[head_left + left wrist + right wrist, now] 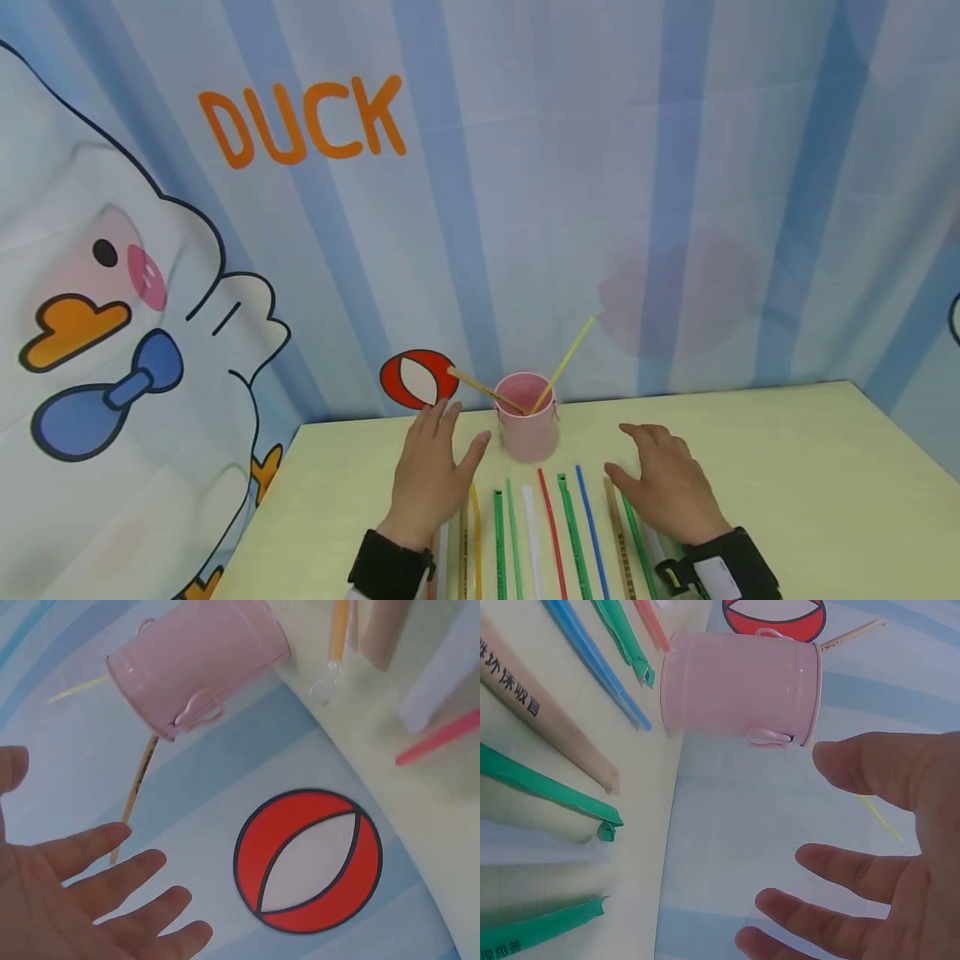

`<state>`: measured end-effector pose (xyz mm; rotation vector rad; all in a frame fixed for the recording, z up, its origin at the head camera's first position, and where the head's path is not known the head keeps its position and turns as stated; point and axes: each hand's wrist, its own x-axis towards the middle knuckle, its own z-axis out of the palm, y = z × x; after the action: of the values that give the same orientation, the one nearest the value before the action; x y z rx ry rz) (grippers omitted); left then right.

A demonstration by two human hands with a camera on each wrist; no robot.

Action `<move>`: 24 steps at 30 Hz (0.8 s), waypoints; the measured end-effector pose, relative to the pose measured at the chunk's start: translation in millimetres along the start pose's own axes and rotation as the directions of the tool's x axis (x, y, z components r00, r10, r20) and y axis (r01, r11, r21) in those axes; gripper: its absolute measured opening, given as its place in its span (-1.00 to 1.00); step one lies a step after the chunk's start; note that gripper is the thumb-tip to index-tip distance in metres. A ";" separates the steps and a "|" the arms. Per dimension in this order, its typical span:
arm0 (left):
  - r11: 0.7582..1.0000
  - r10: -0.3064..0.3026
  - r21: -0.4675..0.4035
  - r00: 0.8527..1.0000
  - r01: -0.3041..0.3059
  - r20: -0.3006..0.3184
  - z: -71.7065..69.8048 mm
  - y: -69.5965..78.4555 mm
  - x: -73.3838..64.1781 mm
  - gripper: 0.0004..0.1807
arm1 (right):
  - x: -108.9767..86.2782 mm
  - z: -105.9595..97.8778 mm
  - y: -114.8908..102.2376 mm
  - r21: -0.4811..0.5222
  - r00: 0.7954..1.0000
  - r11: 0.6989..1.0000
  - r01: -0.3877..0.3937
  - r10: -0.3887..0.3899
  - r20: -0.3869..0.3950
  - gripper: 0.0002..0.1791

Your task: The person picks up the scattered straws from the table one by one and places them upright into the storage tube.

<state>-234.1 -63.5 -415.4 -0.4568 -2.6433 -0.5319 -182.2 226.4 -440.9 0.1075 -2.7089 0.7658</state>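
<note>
black cuffs (386,567) ring both wrists at the bottom of the head view, and from them two bare hands hover over a pale yellow table (817,492). the left hand (431,479) is spread, its thumb well away from the fingers and nothing between them; the right hand (669,483) is loose too, thumb apart, fingers gently bent, gripping nothing. between and beneath them runs a row of straws (573,537), red, blue, green, white and brown among them, laid side by side and pointing away from the person, probably so that each can be told apart and taken singly. the hands hide parts of the outer ones, and the near ends run out of view, so i cannot tell how long they are. beyond the row, a pink bucket (528,437) stands upright near the table's back edge, midway between the hands, a place that likely suits either one. it holds a yellow straw (566,358) and a tan straw (480,385), which lean opposite ways against the rim, seemingly because the mouth is far wider than they are. behind hangs a striped blue curtain (525,208) with a printed duck.
</note>
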 end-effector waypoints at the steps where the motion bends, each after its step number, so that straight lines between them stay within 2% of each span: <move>1: 1.000 0.009 0.020 1.000 -0.009 0.006 -3.5 -0.4 -3.9 -0.20 | 0.0 -0.7 0.1 -0.003 1.000 1.000 -0.006 0.006 0.003 -0.34; 5: 0.995 0.027 0.094 0.998 -0.032 0.051 -12.7 -2.9 -17.7 -0.14 | -0.4 -3.0 1.2 -0.012 0.999 1.000 -0.025 0.026 0.024 -0.33; 9: 0.988 0.025 0.145 0.993 -0.042 0.115 -12.8 -6.3 -28.7 -0.11 | -1.4 -5.3 5.4 -0.021 0.997 0.999 -0.049 0.050 0.058 -0.32; 13: 0.988 0.022 0.145 0.986 -0.047 0.168 -5.2 -9.4 -36.9 -0.10 | -1.6 -9.0 14.8 -0.031 0.993 0.998 -0.063 0.066 0.093 -0.33; 17: 0.990 0.023 0.133 0.985 -0.046 0.173 -1.6 -10.6 -41.1 -0.10 | -2.4 -14.3 26.1 -0.027 0.985 0.996 -0.084 0.087 0.148 -0.42; 20: 0.991 0.026 0.125 0.985 -0.047 0.168 -1.7 -12.0 -42.5 -0.10 | -3.0 -17.2 34.1 -0.024 0.962 0.992 -0.121 0.124 0.243 -0.49; 24: 0.991 0.029 0.125 0.985 -0.051 0.170 -1.5 -14.3 -43.5 -0.09 | -2.3 -16.4 41.6 -0.045 0.912 0.986 -0.160 0.166 0.375 -0.57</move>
<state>-201.5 -86.7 -437.7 -0.5348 -2.8009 -0.3205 -181.9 270.4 -449.1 0.0269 -3.1220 0.8490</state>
